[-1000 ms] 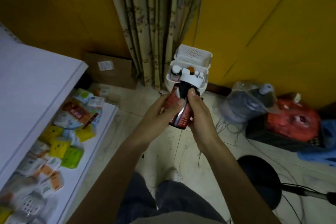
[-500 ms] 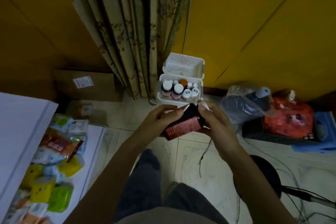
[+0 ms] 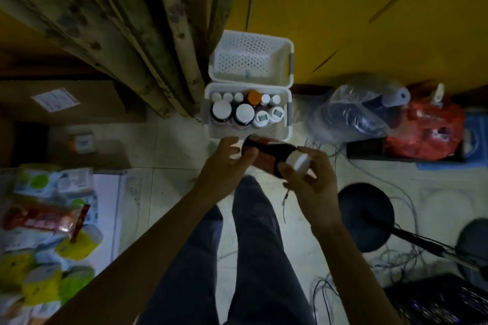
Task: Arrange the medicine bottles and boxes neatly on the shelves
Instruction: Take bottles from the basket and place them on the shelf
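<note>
Since half a second ago the bottle [image 3: 266, 157] has tipped: its white cap now sits lower, pinched by the right hand [image 3: 310, 182]. The left hand [image 3: 224, 166] curls round its base, just short of the basket [image 3: 289, 124] of bottles. The label is blurred. Bare floor [image 3: 169, 150] lies left of the left hand and cables [image 3: 393, 254] lie right of the right hand.

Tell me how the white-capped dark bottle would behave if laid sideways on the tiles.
The dark bottle looks cylindrical, so it would probably roll on the smooth tiles. It seems rigid: the left hand and right hand grip it without denting it. Weight and fragility cannot be judged.
</note>
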Tool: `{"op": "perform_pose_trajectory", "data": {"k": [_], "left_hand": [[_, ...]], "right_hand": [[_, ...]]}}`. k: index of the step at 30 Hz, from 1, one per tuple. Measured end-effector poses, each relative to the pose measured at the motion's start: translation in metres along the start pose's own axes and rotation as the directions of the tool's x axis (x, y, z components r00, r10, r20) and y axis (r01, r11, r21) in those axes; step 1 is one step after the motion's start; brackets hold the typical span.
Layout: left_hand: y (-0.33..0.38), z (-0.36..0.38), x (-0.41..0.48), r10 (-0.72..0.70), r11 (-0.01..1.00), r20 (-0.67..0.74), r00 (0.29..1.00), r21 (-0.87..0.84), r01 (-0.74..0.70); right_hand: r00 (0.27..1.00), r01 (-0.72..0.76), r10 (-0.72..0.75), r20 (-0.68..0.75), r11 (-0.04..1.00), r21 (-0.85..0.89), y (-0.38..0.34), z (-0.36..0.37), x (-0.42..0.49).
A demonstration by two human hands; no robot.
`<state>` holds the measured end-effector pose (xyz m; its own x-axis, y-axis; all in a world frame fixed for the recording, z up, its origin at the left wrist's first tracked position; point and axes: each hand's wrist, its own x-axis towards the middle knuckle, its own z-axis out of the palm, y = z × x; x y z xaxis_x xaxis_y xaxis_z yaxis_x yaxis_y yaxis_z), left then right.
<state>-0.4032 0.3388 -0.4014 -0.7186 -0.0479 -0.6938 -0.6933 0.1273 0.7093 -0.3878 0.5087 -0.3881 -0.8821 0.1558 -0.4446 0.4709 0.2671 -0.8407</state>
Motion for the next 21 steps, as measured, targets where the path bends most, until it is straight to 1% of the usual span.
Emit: {"op": "perform_pose_trajectory", "data": {"k": [2,4,6,8,9,11,14,19,21], "left_hand": [[-0.007,0.004,0.021,-0.003,0.992,0.034,0.999,0.126,-0.002],[-0.013,0.009,0.04,0.012,0.974,0.064,0.998,0.224,-0.026],[-0.016,0.016,0.061,0.027,0.956,0.078,0.997,0.289,-0.048],[-0.017,0.024,0.083,0.04,0.943,0.073,0.997,0.326,-0.062],[-0.018,0.029,0.093,0.027,0.944,0.061,0.998,0.327,-0.045],[-0.02,0.039,0.113,-0.019,0.949,0.041,0.999,0.314,0.006],[-0.021,0.056,0.138,-0.074,0.948,0.036,0.997,0.314,0.059],[-0.016,0.074,0.157,-0.08,0.944,0.047,0.996,0.325,0.06],[-0.016,0.078,0.16,-0.06,0.952,0.043,0.997,0.303,0.044]], "right_hand": [[0.995,0.067,-0.082,-0.059,0.974,-0.219,0.01,-0.003,0.034],[0.992,0.069,-0.105,-0.068,0.914,-0.401,0.018,-0.006,0.069],[0.995,0.062,-0.093,-0.029,0.837,-0.543,0.026,-0.006,0.104],[0.998,0.066,-0.039,0.056,0.756,-0.651,0.031,-0.004,0.135],[0.995,0.072,-0.003,0.1,0.716,-0.695,0.032,-0.002,0.148],[0.985,0.104,0.037,0.168,0.648,-0.755,0.034,0.004,0.166],[0.977,0.163,0.012,0.211,0.594,-0.788,0.036,0.014,0.185],[0.959,0.223,0.036,0.281,0.516,-0.827,0.054,0.025,0.206],[0.949,0.271,0.013,0.314,0.473,-0.838,0.068,0.028,0.206]]}}
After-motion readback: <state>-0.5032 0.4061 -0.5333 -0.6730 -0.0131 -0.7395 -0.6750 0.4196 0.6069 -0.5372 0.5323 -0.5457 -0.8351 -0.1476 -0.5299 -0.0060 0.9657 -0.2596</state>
